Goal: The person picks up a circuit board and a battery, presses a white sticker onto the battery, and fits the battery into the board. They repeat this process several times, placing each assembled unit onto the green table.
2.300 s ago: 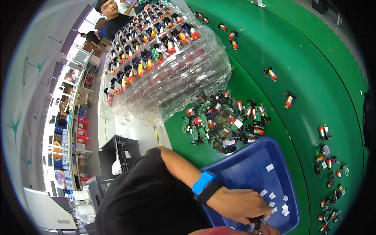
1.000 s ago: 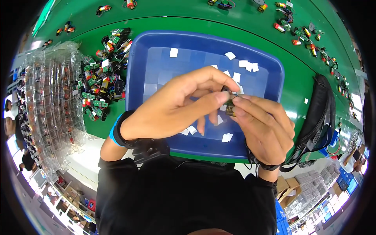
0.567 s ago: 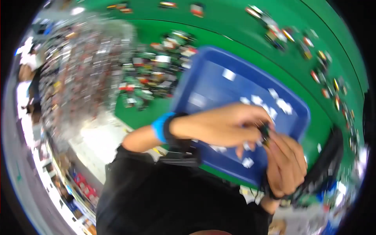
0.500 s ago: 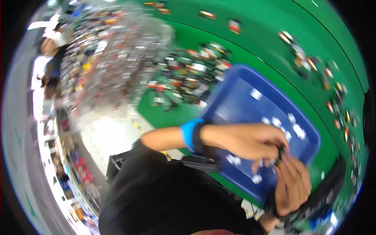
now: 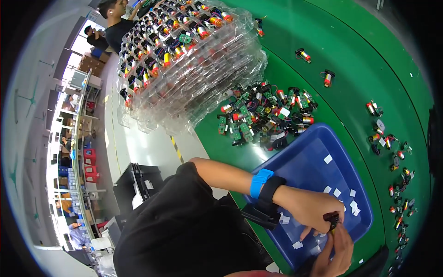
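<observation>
Over a blue plastic tray (image 5: pixel 318 134), my left hand (image 5: pixel 307 203) and my right hand (image 5: pixel 339 251) meet at the fingertips. Between them is a small black part (image 5: pixel 331 218) with a yellowish lower end, gripped by both hands. Fingers cover much of it. White paper squares (image 5: pixel 328 159) lie scattered on the tray's bottom, some close under my left hand. My left wrist carries a blue band (image 5: pixel 261 183) and a black strap.
Beyond the blue tray lies a heap of small assemblies (image 5: pixel 249 115) with green boards and red-gold cylinders. Stacked clear plastic trays (image 5: pixel 207 69) of similar parts stand at left. More are strewn along the green surface (image 5: pixel 355 111) on the right. Two people (image 5: pixel 117 27) are at upper left.
The view has swung and sharpened, so the stacked trays and heap appear further right. Both hands remain together on the small black part.
</observation>
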Available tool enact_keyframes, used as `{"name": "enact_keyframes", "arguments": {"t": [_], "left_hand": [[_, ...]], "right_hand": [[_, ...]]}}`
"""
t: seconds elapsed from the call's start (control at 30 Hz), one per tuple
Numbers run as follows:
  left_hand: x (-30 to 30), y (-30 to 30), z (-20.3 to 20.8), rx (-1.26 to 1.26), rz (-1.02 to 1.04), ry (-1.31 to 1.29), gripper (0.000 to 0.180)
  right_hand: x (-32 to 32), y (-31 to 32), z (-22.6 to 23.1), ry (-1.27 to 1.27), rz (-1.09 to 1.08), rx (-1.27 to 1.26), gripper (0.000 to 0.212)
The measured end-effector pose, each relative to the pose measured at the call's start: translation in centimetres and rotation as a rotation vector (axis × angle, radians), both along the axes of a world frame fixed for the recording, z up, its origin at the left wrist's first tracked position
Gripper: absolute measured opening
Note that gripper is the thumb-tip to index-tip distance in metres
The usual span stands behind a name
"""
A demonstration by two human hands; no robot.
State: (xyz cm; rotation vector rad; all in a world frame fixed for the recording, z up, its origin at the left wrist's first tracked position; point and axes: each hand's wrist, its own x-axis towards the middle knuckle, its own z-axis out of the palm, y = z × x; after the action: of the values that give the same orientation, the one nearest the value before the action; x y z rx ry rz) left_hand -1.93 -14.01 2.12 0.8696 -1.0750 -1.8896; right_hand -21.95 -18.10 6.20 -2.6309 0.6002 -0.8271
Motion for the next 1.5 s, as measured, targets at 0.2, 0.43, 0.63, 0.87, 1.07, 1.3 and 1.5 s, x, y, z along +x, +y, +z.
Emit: {"name": "enact_keyframes", "arguments": {"t": [0.2, 0.43, 0.63, 0.87, 1.07, 1.3, 1.5], "left_hand": [[-0.8, -0.3, -0.8, 0.087, -0.095, 0.121, 0.035], [1.6, 0.5, 1.1, 0.083, -0.009, -0.084, 0.037], [0.8, -2.0, 2.1, 0.124, -0.158, -0.251, 0.036], [-1.5, -0.3, 1.3, -0.102, 0.285, 0.07, 0.028], [-1.2, -0.2, 1.1, -0.198, 0.23, -0.103, 0.033], [-1.4, -0.2, 0.7, -0.345, 0.31, -0.288, 0.036], [-0.7, -0.5, 0.7, -0.718, 0.23, -0.562, 0.031]], "right_hand": [[-1.5, -0.6, -1.8, -0.004, -0.025, 0.029, 0.021], [0.8, -1.2, -1.6, -0.089, -0.024, 0.074, 0.025], [-1.0, -1.5, -1.0, -0.2, -0.185, 0.051, 0.032], [-2.4, 0.1, -2.1, -0.356, -0.154, 0.611, 0.027], [-1.6, 0.2, -2.6, -0.436, -0.092, 0.733, 0.02], [-1.2, 0.6, -2.4, -0.548, -0.182, 1.167, 0.012], [-1.4, 0.7, -2.4, -0.532, -0.132, 1.292, 0.012]]}}
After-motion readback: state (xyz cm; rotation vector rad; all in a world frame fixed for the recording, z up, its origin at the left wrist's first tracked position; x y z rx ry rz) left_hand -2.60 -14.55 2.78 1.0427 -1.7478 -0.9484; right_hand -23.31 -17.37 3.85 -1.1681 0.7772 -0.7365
